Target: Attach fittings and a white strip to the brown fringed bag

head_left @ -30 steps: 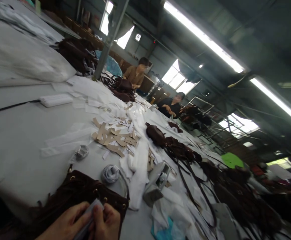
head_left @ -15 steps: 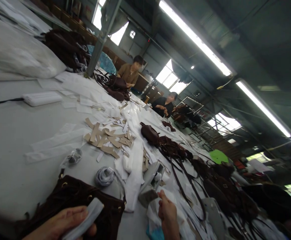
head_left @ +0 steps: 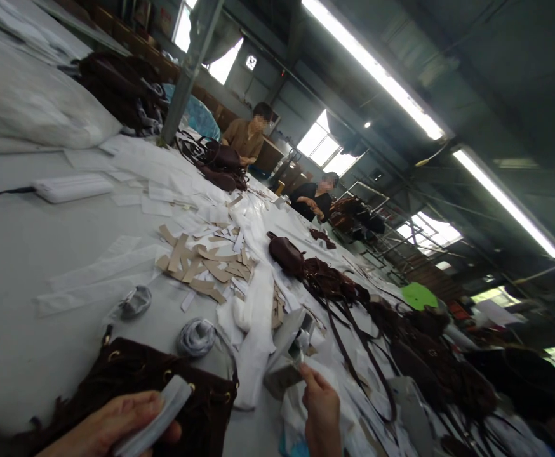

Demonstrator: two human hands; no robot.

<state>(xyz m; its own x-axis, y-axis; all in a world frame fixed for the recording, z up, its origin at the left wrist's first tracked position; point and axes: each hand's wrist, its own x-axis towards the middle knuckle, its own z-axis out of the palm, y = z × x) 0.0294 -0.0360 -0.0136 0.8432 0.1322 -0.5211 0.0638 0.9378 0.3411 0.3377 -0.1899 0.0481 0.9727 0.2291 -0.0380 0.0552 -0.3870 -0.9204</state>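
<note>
At the bottom left my left hand (head_left: 110, 426) is closed on a flat grey-white strip (head_left: 156, 419), held just over a dark brown fringed bag (head_left: 129, 381) with metal eyelets. My right hand (head_left: 322, 416) reaches forward at bottom centre. Its fingertips are pinched beside a small grey boxy object (head_left: 282, 374) among white scraps. Whether they grip anything is hidden.
The long grey table (head_left: 30, 254) carries tan card strips (head_left: 196, 263), white paper scraps, grey rolled bundles (head_left: 195, 336), brown bags with straps (head_left: 325, 282) and a white power strip (head_left: 70, 187). Two other people (head_left: 246, 136) work at the far end.
One second ago both hands held the strip together. My right hand has let go and moved right and forward to the grey boxy object. The view has shifted slightly.
</note>
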